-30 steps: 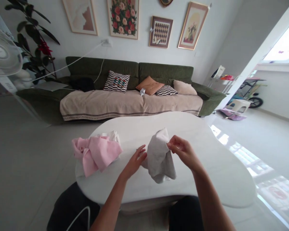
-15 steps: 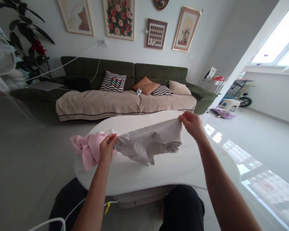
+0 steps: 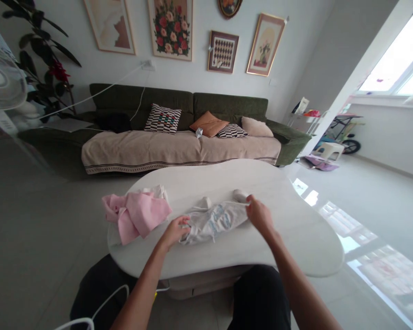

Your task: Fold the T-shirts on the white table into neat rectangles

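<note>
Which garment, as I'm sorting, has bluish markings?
The whitish garment between left hand and right hand; the pink garment and white cloth heaped leftward show none.

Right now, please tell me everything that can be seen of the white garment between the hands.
The white garment looks like soft cloth, with a pale blue print too blurred to read. It lies wrinkled, spread sideways on the table, right of the pink cloth, with two rounded bunches at its far edge. The left hand is at its left end, grip unclear; the right hand pinches its right end.
</note>
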### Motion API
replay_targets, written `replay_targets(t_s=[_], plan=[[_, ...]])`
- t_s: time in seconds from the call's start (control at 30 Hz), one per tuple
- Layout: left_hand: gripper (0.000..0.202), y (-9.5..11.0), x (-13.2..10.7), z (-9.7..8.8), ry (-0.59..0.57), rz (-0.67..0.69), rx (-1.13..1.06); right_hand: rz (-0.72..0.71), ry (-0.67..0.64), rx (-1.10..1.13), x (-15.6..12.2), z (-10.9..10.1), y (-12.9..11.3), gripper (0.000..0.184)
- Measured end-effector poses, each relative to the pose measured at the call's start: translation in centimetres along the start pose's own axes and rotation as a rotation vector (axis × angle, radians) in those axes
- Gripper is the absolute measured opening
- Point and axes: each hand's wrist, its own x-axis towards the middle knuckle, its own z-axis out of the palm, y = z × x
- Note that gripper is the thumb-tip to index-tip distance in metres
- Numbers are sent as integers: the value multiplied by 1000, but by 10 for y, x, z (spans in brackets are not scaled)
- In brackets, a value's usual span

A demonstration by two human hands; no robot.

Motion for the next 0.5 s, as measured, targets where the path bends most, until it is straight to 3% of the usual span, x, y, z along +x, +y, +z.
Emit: replay_targets(t_s=[0.07, 0.13, 0.23, 0.3, 0.37, 0.43, 0.5], plan=[[35, -14, -15, 29, -123, -45, -48, -80, -152, 57, -40, 50, -5, 24], [34, -17, -32, 50, -259, -29, -142, -213, -281, 241, -77, 95, -9, 50], [36, -3, -53, 60, -402, 142, -124, -61, -155, 547, -104, 125, -11, 31], [45, 10, -58, 55, -348, 347, 55, 43, -76, 693, -102, 117, -11, 18], [56, 16, -55, 49, -201, 483, 271, 89, -61, 811, -92, 96, -12, 13], [53, 14, -47, 47, -120, 465, 414, 164, -54, 888, -83, 71, -13, 15], [32, 9, -37, 47, -159, 390, 426, 256, -2, 906, -77, 45, -13, 23]])
